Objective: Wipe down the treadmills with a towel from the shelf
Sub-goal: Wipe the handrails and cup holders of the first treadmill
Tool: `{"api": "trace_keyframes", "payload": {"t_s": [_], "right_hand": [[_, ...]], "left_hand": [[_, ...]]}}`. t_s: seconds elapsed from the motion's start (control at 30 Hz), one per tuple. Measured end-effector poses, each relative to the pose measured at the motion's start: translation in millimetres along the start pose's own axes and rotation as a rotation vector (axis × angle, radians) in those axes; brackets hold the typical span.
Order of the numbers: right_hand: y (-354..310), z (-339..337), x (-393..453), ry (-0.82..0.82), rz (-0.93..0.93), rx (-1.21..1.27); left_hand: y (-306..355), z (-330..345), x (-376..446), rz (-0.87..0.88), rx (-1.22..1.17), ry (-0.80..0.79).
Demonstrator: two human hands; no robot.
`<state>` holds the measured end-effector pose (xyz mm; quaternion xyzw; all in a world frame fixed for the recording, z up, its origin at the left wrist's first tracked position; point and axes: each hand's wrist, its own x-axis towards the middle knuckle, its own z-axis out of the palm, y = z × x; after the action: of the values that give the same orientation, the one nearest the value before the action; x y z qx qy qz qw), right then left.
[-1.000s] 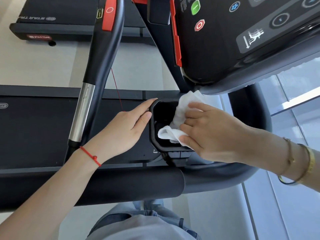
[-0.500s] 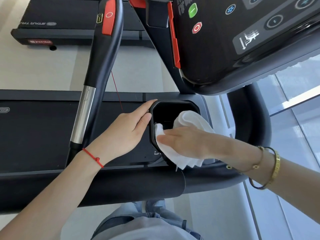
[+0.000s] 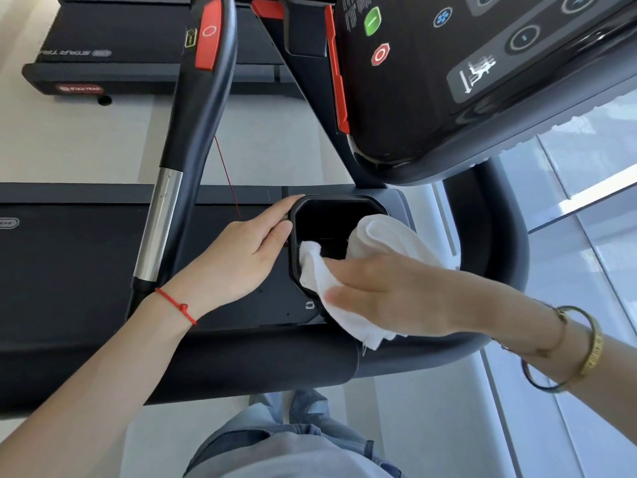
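The right fingers (image 3: pixel 339 265) lie flat and nearly straight, pressing the towel (image 3: pixel 320 281) onto the near rim of the cup holder (image 3: pixel 331 210); they pin the cloth down and do not curl round it. Behind them the right hand (image 3: pixel 396 294) covers the middle of the towel, whose bunched far end (image 3: pixel 382 236) rises over the holder's right edge while a loose corner hangs below the palm. The left fingers (image 3: pixel 275 215) are spread and lightly bent, tips resting on the holder's left rim, with nothing in their hold; the left hand (image 3: pixel 234 260) braces on the dark tray beside it.

The towel looks soft, light and limp, so it should fold into the holder's corners and take whatever shape the palm gives it. It offers no stiffness of its own: push it from the middle under a flat hand, or gather the bunched end in the fingers to reach the holder's floor. The hanging corner may drag or snag.

Around this stand the handrail (image 3: pixel 193 132), the console (image 3: pixel 465 74) above, and a second treadmill (image 3: pixel 138 46) beyond, which looks yet to be wiped
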<state>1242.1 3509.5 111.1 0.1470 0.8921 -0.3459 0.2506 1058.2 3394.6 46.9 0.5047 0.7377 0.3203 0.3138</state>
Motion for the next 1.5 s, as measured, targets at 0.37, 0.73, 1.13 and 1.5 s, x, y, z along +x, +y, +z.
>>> {"api": "trace_keyframes", "payload": {"t_s": [0.37, 0.73, 1.13, 1.5], "right_hand": [[29, -16, -24, 0.134, -0.103, -0.845], [29, -18, -8, 0.178, -0.133, -0.922], [4, 19, -11, 0.585, -0.035, -0.230], [-39, 26, 52, 0.496, 0.289, 0.091]], "left_hand": [[3, -1, -1, 0.007, 0.032, 0.006], [6, -1, -2, 0.004, 0.032, -0.003], [6, -3, -1, -0.039, -0.015, -0.029], [6, -14, -7, -0.079, -0.104, -0.013]]}}
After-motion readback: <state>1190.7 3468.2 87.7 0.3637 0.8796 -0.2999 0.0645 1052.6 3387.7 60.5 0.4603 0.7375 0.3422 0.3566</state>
